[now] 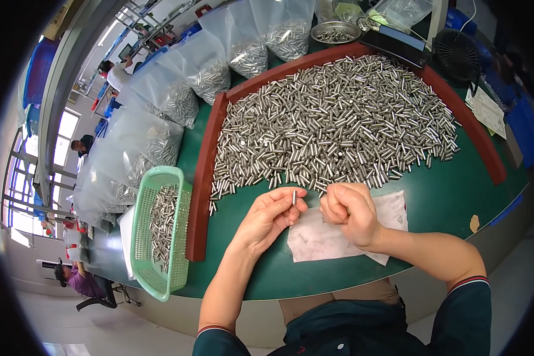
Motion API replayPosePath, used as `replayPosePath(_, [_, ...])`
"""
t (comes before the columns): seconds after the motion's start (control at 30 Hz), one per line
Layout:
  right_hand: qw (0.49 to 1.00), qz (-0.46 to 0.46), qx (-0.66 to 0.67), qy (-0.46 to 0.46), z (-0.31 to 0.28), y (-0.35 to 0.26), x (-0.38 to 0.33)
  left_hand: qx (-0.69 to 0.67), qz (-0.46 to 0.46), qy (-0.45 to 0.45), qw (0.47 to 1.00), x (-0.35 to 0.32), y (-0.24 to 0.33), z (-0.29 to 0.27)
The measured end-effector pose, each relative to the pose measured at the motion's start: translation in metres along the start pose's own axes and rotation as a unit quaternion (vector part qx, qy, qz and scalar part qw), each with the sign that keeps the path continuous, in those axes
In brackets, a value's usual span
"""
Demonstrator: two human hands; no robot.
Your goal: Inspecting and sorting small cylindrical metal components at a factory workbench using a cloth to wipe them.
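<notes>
A small shiny metal pin [294, 197] stands between the thumb and fingers of my left hand [270, 216]. Close beside it, my right hand [351, 215] is curled into a fist; whatever it may hold is hidden by the fingers. Both hands are over the near edge of a wide heap of metal pins [338, 118] spread on the green table [267, 279]. Under and beside my right hand lies a white, grey-smudged cloth [320, 243].
A dark red wooden frame [204, 196] borders the heap. Left of it sits a green plastic basket [139, 237] holding pins. Clear bags of pins [181, 101] line the far left. At the back are a metal bowl [335, 32], a phone-like black device [394, 47] and a black fan [457, 56].
</notes>
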State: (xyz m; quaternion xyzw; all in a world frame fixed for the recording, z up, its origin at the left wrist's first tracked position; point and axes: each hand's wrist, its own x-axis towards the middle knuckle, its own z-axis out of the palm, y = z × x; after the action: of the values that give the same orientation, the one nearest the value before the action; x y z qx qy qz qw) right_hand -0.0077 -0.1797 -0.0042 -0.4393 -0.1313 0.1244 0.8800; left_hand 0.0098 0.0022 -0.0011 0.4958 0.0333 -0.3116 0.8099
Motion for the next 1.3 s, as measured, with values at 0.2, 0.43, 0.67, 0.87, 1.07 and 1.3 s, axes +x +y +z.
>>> replayPosePath(0.2, [1.0,0.004,0.019,-0.013,0.001,-0.002,-0.001,-0.034,0.09,0.057,0.994,-0.007,0.017,-0.029])
replayPosePath(0.43, [1.0,0.009,0.018,-0.011,0.002,-0.002,-0.001,0.533,0.241,0.285,0.759,0.0,0.014,-0.021])
replayPosePath(0.67, [1.0,-0.006,-0.013,-0.008,0.001,0.0,-0.002,0.629,0.254,0.27,0.683,0.006,0.01,-0.02])
replayPosePath(0.87, [1.0,0.009,0.006,-0.007,0.002,-0.002,-0.001,0.662,0.267,0.213,0.667,0.007,0.009,-0.015])
replayPosePath(1.07, [1.0,0.003,0.001,-0.001,0.0,-0.007,0.0,0.639,0.2,0.229,0.707,0.008,0.012,-0.009])
replayPosePath(1.3, [1.0,-0.004,0.022,-0.01,0.003,0.001,-0.002,0.651,0.176,0.206,0.709,-0.009,0.018,-0.01])
